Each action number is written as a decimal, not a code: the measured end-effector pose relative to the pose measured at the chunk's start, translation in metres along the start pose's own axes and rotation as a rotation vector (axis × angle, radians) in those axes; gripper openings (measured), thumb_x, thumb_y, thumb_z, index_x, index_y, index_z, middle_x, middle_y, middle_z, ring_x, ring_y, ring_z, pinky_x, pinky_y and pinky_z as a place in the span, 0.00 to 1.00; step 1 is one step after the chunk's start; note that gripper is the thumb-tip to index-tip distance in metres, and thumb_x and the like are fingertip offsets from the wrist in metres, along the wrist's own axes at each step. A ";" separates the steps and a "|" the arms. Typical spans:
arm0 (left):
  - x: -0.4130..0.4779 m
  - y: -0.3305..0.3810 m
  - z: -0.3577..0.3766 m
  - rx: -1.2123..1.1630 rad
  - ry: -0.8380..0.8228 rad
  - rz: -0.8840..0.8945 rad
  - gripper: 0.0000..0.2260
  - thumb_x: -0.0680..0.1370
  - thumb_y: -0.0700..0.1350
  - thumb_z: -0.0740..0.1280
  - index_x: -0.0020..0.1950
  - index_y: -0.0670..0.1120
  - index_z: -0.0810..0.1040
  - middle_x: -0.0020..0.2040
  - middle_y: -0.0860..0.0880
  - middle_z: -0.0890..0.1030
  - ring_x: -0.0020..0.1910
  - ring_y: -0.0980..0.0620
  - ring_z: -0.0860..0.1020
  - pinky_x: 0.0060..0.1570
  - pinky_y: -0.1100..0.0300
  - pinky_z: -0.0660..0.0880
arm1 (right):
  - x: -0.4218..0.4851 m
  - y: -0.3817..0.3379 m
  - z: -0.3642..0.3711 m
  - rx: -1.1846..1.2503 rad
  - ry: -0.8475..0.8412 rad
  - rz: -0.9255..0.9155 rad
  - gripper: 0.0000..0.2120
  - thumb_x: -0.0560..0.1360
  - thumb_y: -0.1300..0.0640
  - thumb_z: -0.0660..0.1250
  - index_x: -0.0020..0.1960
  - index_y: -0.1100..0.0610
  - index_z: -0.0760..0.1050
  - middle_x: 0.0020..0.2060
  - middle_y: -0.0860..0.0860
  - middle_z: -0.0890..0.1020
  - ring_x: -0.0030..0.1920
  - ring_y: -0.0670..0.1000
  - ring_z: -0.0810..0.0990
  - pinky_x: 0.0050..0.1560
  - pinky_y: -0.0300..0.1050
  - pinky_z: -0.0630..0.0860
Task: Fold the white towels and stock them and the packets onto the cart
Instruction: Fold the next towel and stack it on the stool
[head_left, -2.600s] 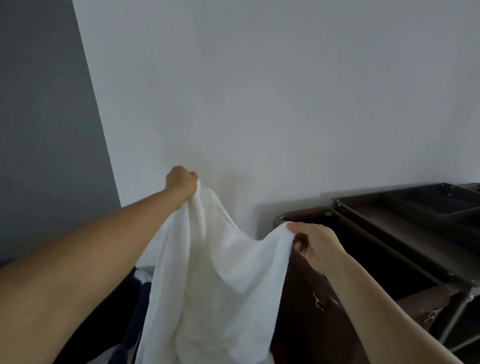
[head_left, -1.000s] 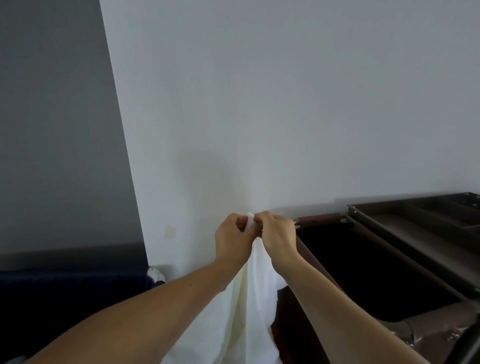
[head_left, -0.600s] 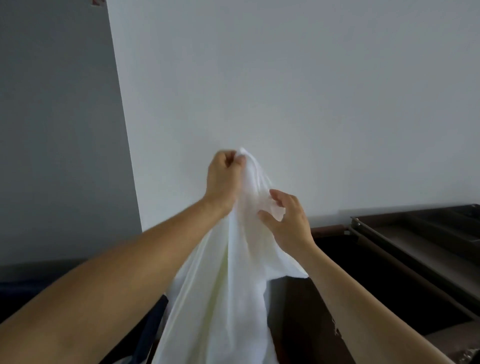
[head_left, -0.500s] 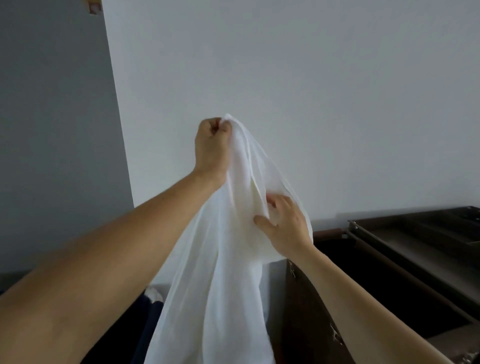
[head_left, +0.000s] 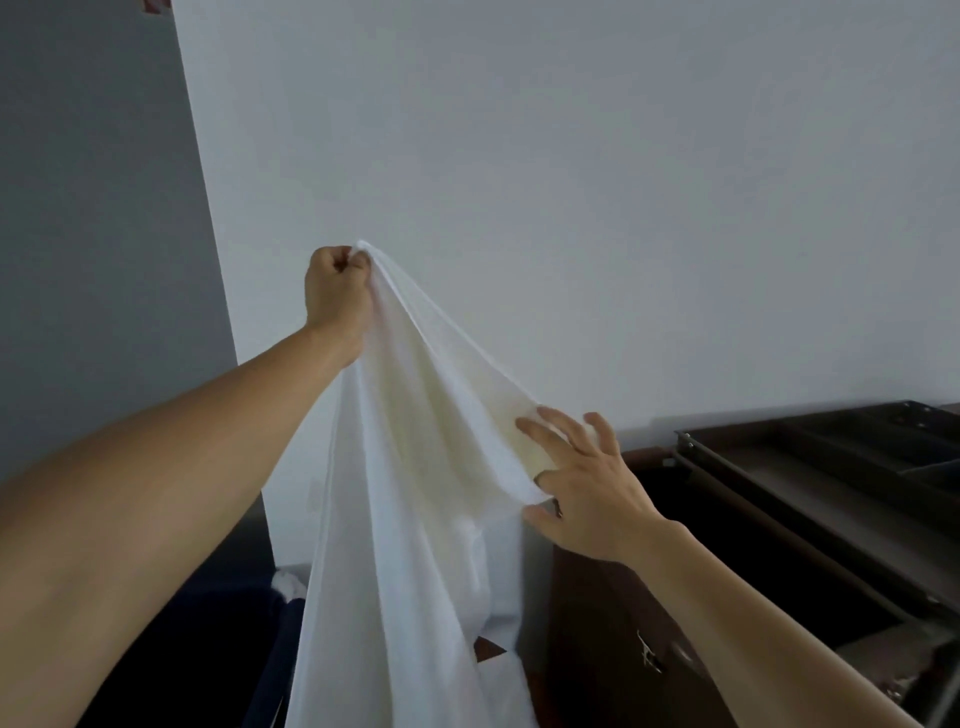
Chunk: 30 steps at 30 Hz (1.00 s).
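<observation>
Beside the cart, my left grip clamps the towel top; right grip spread, loose; edge may slip, skewing fold.

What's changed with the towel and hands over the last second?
The right hand let go of the top and slid down the white towel, fingers spread against it. The left hand keeps gripping the top alone. The cart stayed put.
</observation>
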<state>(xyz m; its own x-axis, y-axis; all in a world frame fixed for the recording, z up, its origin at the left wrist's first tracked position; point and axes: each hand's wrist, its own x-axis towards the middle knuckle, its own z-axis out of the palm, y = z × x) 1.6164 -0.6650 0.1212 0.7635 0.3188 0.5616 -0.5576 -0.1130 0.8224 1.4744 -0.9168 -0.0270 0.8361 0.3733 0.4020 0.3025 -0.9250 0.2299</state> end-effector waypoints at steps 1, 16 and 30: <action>0.004 -0.006 -0.005 0.027 -0.008 -0.010 0.05 0.82 0.46 0.61 0.54 0.46 0.73 0.46 0.55 0.74 0.43 0.58 0.73 0.39 0.73 0.70 | -0.003 0.004 -0.001 0.024 -0.004 0.013 0.25 0.74 0.35 0.56 0.44 0.50 0.85 0.79 0.48 0.59 0.80 0.53 0.48 0.75 0.62 0.43; 0.002 -0.100 -0.082 0.204 -0.043 -0.285 0.11 0.82 0.47 0.63 0.58 0.42 0.76 0.59 0.42 0.79 0.50 0.48 0.74 0.48 0.53 0.71 | 0.011 0.004 -0.037 0.572 -0.445 0.171 0.15 0.80 0.57 0.59 0.36 0.60 0.73 0.35 0.50 0.85 0.32 0.45 0.76 0.38 0.43 0.73; 0.014 -0.078 -0.096 0.016 0.026 -0.210 0.05 0.83 0.47 0.63 0.55 0.46 0.72 0.45 0.55 0.74 0.45 0.55 0.73 0.42 0.63 0.69 | 0.045 0.020 -0.062 0.618 0.255 0.524 0.05 0.75 0.56 0.72 0.50 0.53 0.79 0.36 0.47 0.78 0.38 0.50 0.76 0.38 0.41 0.67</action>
<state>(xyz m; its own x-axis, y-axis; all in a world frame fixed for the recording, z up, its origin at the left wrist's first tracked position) 1.6398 -0.5614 0.0561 0.8538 0.3612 0.3749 -0.3814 -0.0563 0.9227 1.4896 -0.9141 0.0506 0.8315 -0.1783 0.5262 0.1628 -0.8274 -0.5376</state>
